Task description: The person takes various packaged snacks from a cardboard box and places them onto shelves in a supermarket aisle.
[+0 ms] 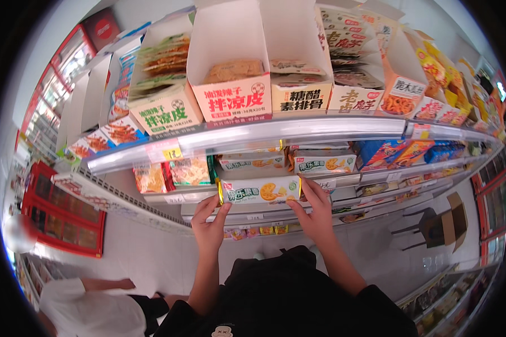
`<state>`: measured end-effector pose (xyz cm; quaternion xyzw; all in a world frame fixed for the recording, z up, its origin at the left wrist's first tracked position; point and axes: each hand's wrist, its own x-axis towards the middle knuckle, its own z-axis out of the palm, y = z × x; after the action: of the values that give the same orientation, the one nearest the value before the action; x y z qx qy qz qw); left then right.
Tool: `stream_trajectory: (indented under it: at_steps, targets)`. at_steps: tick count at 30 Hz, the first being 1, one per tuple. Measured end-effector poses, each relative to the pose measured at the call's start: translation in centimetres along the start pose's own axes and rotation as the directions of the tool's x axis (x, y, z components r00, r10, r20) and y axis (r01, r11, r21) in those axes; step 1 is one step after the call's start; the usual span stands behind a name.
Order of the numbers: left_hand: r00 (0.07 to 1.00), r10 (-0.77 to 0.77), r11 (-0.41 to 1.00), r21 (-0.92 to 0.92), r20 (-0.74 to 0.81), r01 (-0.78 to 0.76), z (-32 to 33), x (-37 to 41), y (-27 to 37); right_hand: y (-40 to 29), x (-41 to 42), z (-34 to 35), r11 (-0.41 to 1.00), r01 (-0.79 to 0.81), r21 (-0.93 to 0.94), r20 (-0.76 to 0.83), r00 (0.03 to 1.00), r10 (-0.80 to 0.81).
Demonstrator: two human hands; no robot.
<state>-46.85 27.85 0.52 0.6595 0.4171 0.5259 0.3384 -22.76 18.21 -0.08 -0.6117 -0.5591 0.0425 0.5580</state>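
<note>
A long white biscuit packet [259,190] with gold ends, a cracker picture and green writing is held level between both hands, in front of a shelf. My left hand [210,217] pinches its left end, and my right hand [316,208] grips the right end, thumb on the front. Behind it on the shelf are similar white packets, one [324,164] to the right and one [253,163] to the left. To the left of those stand clear-fronted snack packs [189,170] with red and green edges.
Open cardboard snack boxes [239,97] line the upper shelf above its clear price rail [278,131]. Blue and orange boxes [379,152] sit at the right. Another person in a white shirt [95,309] is at lower left. A dark chair with a carton [442,225] stands at right.
</note>
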Motion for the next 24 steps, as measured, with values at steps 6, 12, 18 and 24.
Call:
stream_trajectory:
  at_steps: [6, 12, 18, 24]
  targets:
    - [0.983, 0.186, 0.973, 0.139, 0.009, -0.185, 0.6, 4.4, -1.8, -0.5, 1.8, 2.4, 0.980, -0.091, -0.177, -0.075, 0.994, 0.078]
    - [0.985, 0.173, 0.936, 0.312, 0.001, -0.164, 0.7, 4.7, -3.3, 0.2, 2.4, 4.3, 0.971, -0.099, -0.217, -0.109, 0.991, 0.077]
    - [0.940, 0.339, 0.883, 0.355, -0.030, -0.307, 0.9, 4.5, -4.7, 0.4, 2.3, 4.5, 0.962, -0.075, -0.261, -0.086, 0.995, 0.055]
    - [0.955, 0.296, 0.896, 0.346, 0.001, -0.278, 0.7, 4.0, -4.8, -0.1, 2.3, 4.1, 0.970, -0.001, -0.245, -0.087, 0.996, -0.021]
